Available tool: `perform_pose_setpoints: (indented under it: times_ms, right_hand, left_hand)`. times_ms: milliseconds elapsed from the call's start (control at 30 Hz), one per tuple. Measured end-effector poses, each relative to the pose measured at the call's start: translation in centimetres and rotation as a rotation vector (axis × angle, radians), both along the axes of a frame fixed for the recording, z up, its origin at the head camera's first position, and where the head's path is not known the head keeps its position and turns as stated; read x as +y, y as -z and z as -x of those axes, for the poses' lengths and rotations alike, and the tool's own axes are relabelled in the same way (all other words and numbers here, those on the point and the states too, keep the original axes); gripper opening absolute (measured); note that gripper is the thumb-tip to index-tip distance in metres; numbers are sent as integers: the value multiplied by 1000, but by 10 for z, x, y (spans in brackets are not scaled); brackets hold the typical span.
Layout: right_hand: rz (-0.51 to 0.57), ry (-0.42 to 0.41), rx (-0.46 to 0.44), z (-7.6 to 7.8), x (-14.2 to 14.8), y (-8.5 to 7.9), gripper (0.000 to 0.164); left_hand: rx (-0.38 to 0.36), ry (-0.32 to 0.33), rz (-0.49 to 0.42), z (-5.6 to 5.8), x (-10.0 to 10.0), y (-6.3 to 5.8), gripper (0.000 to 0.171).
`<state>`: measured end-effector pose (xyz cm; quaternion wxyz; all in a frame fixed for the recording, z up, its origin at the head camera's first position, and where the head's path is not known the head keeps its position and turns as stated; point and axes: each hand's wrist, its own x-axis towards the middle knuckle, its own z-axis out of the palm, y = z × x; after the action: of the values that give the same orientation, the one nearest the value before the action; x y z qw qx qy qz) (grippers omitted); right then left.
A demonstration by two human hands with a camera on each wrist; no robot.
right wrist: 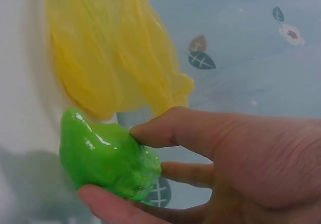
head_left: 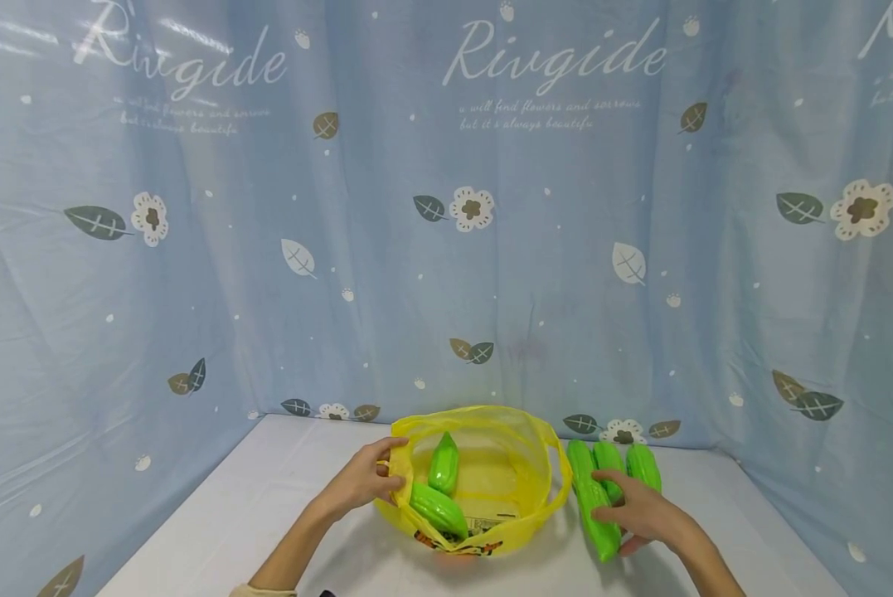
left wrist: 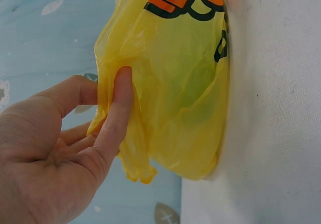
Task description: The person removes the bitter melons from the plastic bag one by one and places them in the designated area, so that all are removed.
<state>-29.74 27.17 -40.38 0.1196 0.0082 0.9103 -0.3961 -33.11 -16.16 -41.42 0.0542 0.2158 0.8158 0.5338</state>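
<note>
A yellow plastic bag [head_left: 531, 531] stands with its mouth spread wide. My left hand [head_left: 366, 477] pinches its left rim, thumb on one side of the film and fingers on the other. Two glossy green toy vegetables, one upright and pointed [head_left: 444, 464], one slanting [head_left: 439, 510], lie inside. To the right of the bag, my right hand [head_left: 643, 514] grips a long, bumpy green toy bitter melon [head_left: 591, 506] between thumb and fingers. In the right wrist view, its rounded end [right wrist: 95, 148] shows beside the bag's side [right wrist: 100, 58].
Two more green toy vegetables [head_left: 608, 458] [head_left: 643, 466] lie beside the held one on the white table [head_left: 282, 464]. A blue printed curtain [head_left: 550, 274] closes off the back and both sides. Something small and dark [head_left: 327, 594] shows at the bottom edge.
</note>
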Motion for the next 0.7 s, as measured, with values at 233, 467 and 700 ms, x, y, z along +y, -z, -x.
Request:
perform_pose_setpoints:
  times_ms: [233, 467, 700]
  right_hand:
    - [-46, 19, -63, 2, -3, 6, 76]
    - [-55, -2, -74, 1, -1, 9, 73]
    - [-59, 5, -70, 1, -2, 11, 74]
  left_hand:
    - [-5, 3, -11, 0, 0, 0, 68]
    - [-7, 5, -19, 0, -1, 1, 68]
    - [-2, -1, -8, -1, 0, 0, 68]
